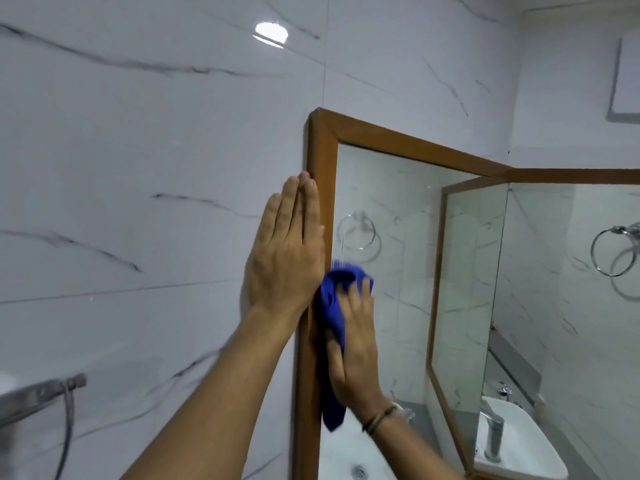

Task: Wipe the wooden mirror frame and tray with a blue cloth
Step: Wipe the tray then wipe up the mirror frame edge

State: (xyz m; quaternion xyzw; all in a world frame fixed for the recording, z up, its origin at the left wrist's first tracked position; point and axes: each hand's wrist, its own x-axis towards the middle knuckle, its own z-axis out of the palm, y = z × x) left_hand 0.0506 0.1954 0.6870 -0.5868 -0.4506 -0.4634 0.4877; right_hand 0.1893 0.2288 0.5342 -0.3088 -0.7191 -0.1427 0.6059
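A wooden mirror frame hangs on a white marble-look tiled wall and turns a corner to the right. My left hand lies flat, fingers together, on the wall against the frame's left upright. My right hand presses a blue cloth against that same upright and the edge of the glass, just below my left hand. The cloth's tail hangs down to about wrist level. No tray is in view.
A chrome tap and hose stick out at the lower left. A towel ring hangs on the right wall and is mirrored in the glass. A white basin with a tap shows at the lower right.
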